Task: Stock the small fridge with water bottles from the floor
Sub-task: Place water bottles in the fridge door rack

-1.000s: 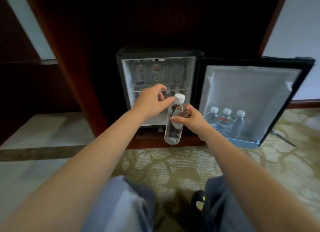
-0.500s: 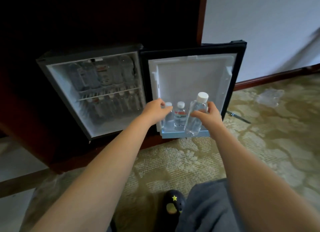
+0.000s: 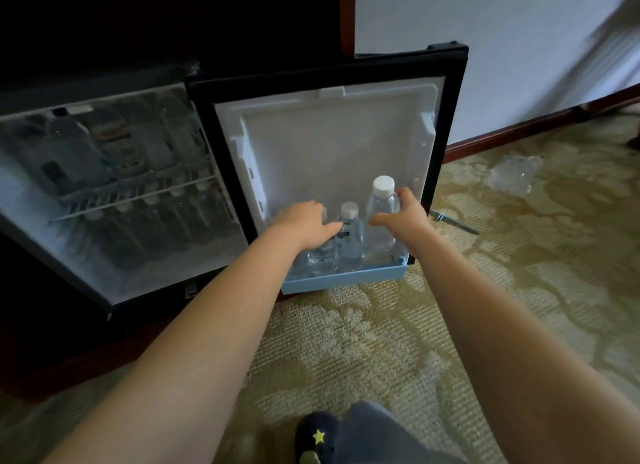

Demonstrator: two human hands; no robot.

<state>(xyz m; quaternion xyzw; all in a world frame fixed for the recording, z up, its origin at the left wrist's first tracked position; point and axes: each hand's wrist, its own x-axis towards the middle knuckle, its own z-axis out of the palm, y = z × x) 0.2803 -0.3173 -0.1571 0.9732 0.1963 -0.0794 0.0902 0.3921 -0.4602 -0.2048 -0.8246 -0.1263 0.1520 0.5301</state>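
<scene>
Stocking appears nearly complete. The fridge door [image 3: 332,131] stands open, and the blue door shelf [image 3: 346,278] along its bottom edge carries three bottles. The right hand [image 3: 401,221] grips a white-capped water bottle [image 3: 381,203] at that shelf's right end, thumb on one side and fingers curled round the other. Its base sits behind the shelf lip, though whether it is fully seated cannot be told. The left hand [image 3: 304,224] lies over the leftmost bottle [image 3: 322,255], fingers fairly straight and close together, reaching toward the middle bottle [image 3: 349,235]. Left of the door, the fridge cabinet [image 3: 114,203] shows bottles on both levels, blurred. Right of the door, crumpled plastic wrap [image 3: 514,174] lies on the carpet [image 3: 346,342], and no loose bottles are visible there. Judged remaining: release this bottle and close the door.
</scene>
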